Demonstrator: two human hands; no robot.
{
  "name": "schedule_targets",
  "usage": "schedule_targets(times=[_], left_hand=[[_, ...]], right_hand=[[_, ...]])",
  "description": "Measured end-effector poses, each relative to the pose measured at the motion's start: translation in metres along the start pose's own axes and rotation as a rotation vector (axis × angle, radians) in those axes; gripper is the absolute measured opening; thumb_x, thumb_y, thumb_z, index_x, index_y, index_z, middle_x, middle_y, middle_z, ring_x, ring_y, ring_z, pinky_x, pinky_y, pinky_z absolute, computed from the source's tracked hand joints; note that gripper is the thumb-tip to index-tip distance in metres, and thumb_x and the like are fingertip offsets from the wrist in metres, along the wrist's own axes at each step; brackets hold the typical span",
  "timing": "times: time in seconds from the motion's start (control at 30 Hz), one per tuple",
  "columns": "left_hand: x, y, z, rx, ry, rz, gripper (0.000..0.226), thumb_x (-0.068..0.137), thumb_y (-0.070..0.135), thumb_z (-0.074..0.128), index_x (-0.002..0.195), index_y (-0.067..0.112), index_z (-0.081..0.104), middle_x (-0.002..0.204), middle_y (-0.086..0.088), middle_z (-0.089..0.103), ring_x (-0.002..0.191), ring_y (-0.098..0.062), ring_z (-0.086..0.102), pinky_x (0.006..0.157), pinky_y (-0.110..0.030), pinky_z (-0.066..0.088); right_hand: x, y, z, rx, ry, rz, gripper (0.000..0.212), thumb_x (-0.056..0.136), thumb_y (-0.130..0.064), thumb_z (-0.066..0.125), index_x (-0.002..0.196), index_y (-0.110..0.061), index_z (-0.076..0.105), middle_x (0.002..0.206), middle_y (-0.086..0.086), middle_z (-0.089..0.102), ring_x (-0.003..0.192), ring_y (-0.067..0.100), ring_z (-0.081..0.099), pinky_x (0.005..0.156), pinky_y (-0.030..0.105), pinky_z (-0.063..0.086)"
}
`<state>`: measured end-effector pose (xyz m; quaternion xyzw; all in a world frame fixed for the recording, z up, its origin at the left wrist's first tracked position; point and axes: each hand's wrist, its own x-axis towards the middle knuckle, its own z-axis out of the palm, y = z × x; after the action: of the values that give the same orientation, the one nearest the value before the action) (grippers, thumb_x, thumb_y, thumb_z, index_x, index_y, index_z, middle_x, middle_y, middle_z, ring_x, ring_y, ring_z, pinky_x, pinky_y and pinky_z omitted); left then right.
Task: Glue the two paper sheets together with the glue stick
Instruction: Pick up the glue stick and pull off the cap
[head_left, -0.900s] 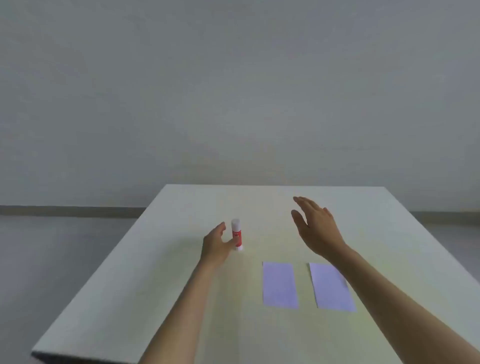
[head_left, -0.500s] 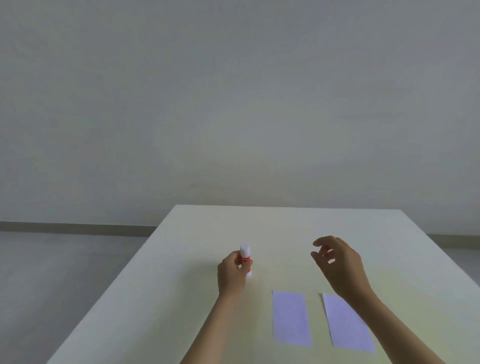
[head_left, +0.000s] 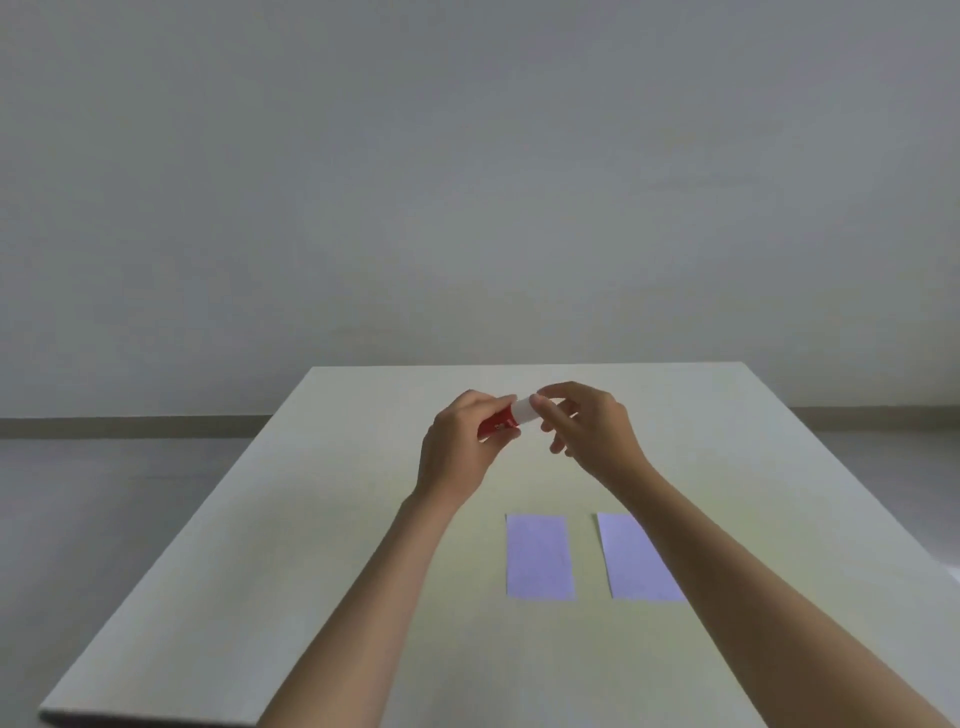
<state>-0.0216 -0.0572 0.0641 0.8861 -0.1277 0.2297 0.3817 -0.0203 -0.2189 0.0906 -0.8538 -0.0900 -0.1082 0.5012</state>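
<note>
Head view, wide and bent at the edges: pale cream table running away toward a plain grey wall, darker skirting strip along the wall's foot on both sides, grey floor beside the left edge. Above the far half of the table, held in the air, the glue stick, tilted nearly level, red body to the left and white cap to the right. Left hand wrapped around the red body, fingers curled over it, thumb beneath. Right hand pinching the white cap between thumb and forefinger, remaining fingers loosely bent below; both hands close together, joined through the stick. Nearer the camera, flat on the table and side by side with a narrow strip of bare surface between them, left lilac sheet and right lilac sheet, both long edges pointing away. Right sheet partly covered along its right side by the right forearm; far right corner out of sight. Most of the stick's red body buried in the left fist, label print too small to read. Cap seated or loosened: cannot tell. Both forearms cut off by the bottom edge, table's right edge partly lost past the frame
</note>
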Motion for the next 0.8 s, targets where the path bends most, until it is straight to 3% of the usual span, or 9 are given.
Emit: schedule_targets(times=[0.17,0.27,0.33,0.4,0.47,0.57,0.67,0.73,0.8], left_hand=[[-0.006,0.011,-0.002,0.099,-0.028,0.079,0.037,0.078,0.021,0.073,0.114,0.021,0.067,0.099,0.005,0.068,0.082,-0.013,0.059,0.067,-0.024,0.043],[-0.012,0.012,0.0,0.122,-0.04,0.055,0.034,0.076,0.025,0.075,0.109,0.021,0.069,0.098,0.005,0.07,0.086,-0.017,0.063,0.067,-0.025,0.045],[-0.016,0.011,0.001,0.132,-0.053,0.031,0.033,0.076,0.027,0.075,0.108,0.022,0.069,0.099,0.006,0.071,0.087,-0.018,0.064,0.067,-0.026,0.045],[-0.019,0.011,0.002,0.129,-0.064,0.018,0.031,0.077,0.027,0.074,0.107,0.024,0.069,0.099,0.006,0.07,0.087,-0.018,0.064,0.067,-0.026,0.046],[-0.02,0.013,0.003,0.136,-0.074,0.017,0.029,0.077,0.027,0.073,0.106,0.025,0.069,0.098,0.007,0.07,0.087,-0.018,0.064,0.067,-0.028,0.047],[-0.019,0.014,0.003,0.149,-0.09,0.022,0.03,0.079,0.026,0.072,0.108,0.025,0.068,0.099,0.007,0.07,0.087,-0.018,0.063,0.067,-0.028,0.046],[-0.019,0.012,0.003,0.153,-0.106,0.031,0.028,0.078,0.024,0.072,0.105,0.026,0.069,0.097,0.008,0.07,0.085,-0.018,0.063,0.065,-0.029,0.046],[-0.019,0.009,0.003,0.154,-0.112,0.023,0.026,0.078,0.025,0.072,0.104,0.028,0.069,0.097,0.008,0.069,0.084,-0.017,0.063,0.065,-0.028,0.046],[-0.02,0.007,0.004,0.149,-0.108,0.014,0.027,0.078,0.027,0.072,0.105,0.027,0.069,0.097,0.008,0.07,0.084,-0.017,0.063,0.065,-0.026,0.045]], right_hand=[[-0.008,0.002,-0.006,0.013,-0.005,0.079,0.033,0.087,-0.036,0.06,0.078,-0.005,0.066,0.057,0.004,0.065,0.04,0.013,0.052,0.043,0.014,0.04],[-0.012,0.009,-0.01,0.058,-0.099,0.07,0.013,0.086,-0.019,0.063,0.089,-0.008,0.066,0.066,0.002,0.064,0.05,0.015,0.057,0.052,0.023,0.046],[-0.013,0.012,-0.012,0.065,-0.173,0.036,0.014,0.085,-0.012,0.064,0.098,-0.016,0.066,0.081,0.002,0.063,0.057,0.016,0.06,0.055,0.025,0.048],[-0.015,0.012,-0.013,0.062,-0.208,0.043,0.027,0.083,-0.02,0.068,0.109,-0.024,0.064,0.089,0.0,0.063,0.06,0.016,0.062,0.054,0.024,0.048],[-0.015,0.006,-0.013,0.057,-0.221,0.11,0.032,0.083,-0.039,0.065,0.112,-0.026,0.061,0.087,0.001,0.067,0.058,0.017,0.064,0.05,0.023,0.047],[-0.013,0.0,-0.009,0.031,-0.217,0.242,0.044,0.09,-0.049,0.05,0.085,-0.009,0.066,0.064,0.004,0.066,0.041,0.015,0.058,0.042,0.021,0.042],[-0.01,0.004,-0.007,-0.032,-0.229,0.196,0.03,0.092,-0.029,0.053,0.071,-0.009,0.062,0.059,0.004,0.064,0.04,0.014,0.055,0.044,0.021,0.042],[-0.008,0.009,-0.009,0.031,-0.266,0.147,0.011,0.088,-0.018,0.059,0.083,-0.01,0.065,0.068,0.004,0.064,0.051,0.016,0.06,0.052,0.024,0.047],[-0.008,0.011,-0.011,0.117,-0.308,0.143,0.014,0.086,-0.017,0.063,0.099,-0.011,0.064,0.078,0.003,0.064,0.056,0.018,0.062,0.057,0.027,0.048]])
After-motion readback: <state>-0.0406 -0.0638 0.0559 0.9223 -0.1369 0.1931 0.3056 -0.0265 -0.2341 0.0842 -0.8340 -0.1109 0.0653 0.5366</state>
